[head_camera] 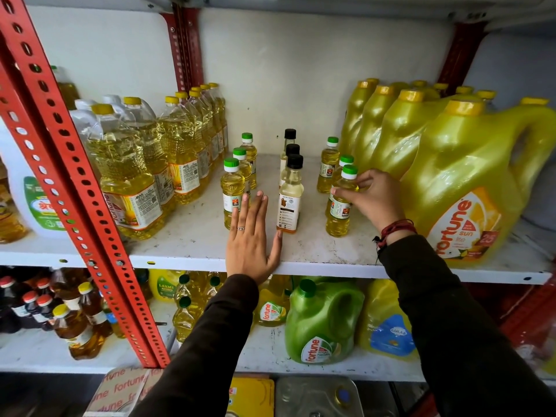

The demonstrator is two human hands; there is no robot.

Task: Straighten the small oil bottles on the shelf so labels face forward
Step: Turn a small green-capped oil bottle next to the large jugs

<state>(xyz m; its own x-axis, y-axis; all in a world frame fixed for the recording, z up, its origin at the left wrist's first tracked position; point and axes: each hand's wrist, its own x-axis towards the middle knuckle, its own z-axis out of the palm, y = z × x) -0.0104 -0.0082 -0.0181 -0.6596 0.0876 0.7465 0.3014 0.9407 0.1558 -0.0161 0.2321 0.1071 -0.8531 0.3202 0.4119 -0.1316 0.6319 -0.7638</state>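
Small oil bottles stand in three short rows on the white shelf (186, 251). The left row has green caps, its front bottle (232, 191) showing a white label. The middle row has black caps; its front bottle (290, 200) has a brown and white label. In the right row, my right hand (371, 197) grips the front green-capped bottle (341, 206) around its shoulder; its label faces left of front. My left hand (251, 239) lies flat and open on the shelf edge, fingers between the left and middle rows, holding nothing.
Large clear oil bottles (135, 176) crowd the left of the shelf, and big yellow jugs (460, 182) crowd the right, close to my right hand. A red perforated upright (75, 176) crosses the front left. The lower shelf holds a green jug (322, 320) and more bottles.
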